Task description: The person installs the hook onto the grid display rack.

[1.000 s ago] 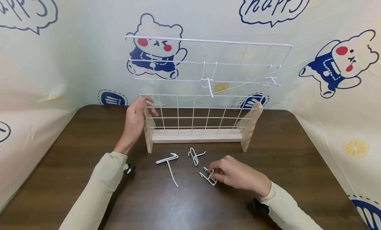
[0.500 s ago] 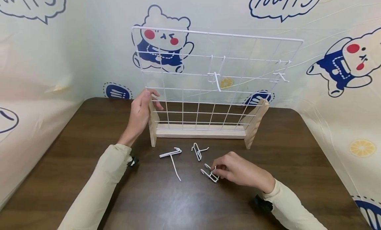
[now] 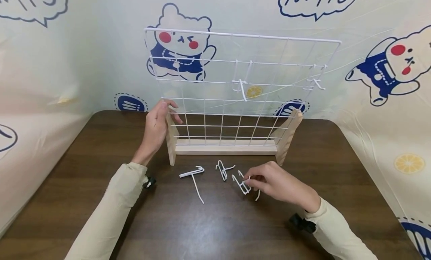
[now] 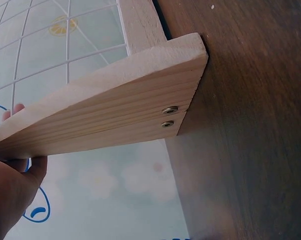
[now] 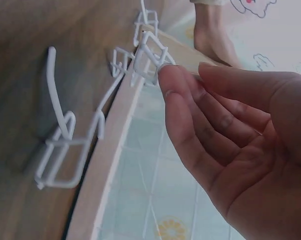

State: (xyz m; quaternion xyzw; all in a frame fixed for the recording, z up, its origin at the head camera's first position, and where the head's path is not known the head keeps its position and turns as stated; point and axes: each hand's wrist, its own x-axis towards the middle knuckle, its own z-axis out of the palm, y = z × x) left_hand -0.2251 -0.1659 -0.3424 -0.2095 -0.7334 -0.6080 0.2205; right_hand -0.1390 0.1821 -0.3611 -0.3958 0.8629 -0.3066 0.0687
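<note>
"Steadying is presumably provided by the left hand [image 3: 155,123]. How is it applied?"

"The left post [image 3: 171,140] is gripped near its upper end, with fingers seen on both sides of the wood. Since the rack [image 3: 222,100] is an open wire grid set in a wooden foot, sliding or tipping on the counter [image 3: 202,234] is probably guarded against."

"And the right hand [image 3: 281,183]?"

"The held hook [image 3: 240,185] is pinched at the fingertips, in front of the rack and nearer its right end. The two bent ends are kept free of the fingers, on the side away from the palm, likely so that they can be engaged unobstructed. Whether the counter is touched by it cannot be told."

"Which obstructions should be noted?"

"A long hook [image 3: 192,174] and a short hook [image 3: 223,173] are laid on the counter to the left. A spare hook [image 5: 68,142], mostly hidden by the right hand in the head view, is shown on the counter in the right wrist view. Wires could be snagged if travel is kept low. On the grid, places are occupied by a centre hook [image 3: 243,89] and an edge hook [image 3: 316,83]. Behind, a printed cloth [image 3: 107,58] is hung."
</note>
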